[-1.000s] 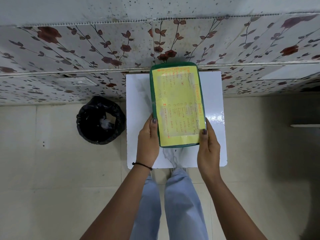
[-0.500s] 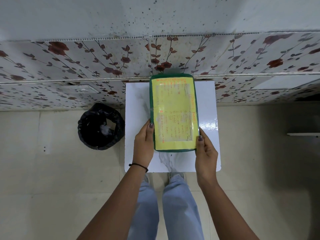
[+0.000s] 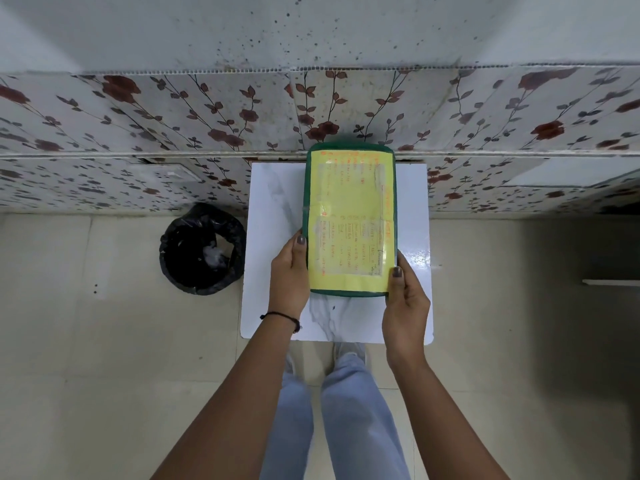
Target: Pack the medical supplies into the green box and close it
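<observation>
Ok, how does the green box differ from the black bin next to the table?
The green box is rectangular, shut and yellow-topped; the black bin is round and open. The box is gripped by the left hand and right hand above the white table; the bin stands untouched on the floor.

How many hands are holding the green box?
2. The left hand grips the near left edge of the green box, and the right hand grips its near right corner, above the white table.
</observation>
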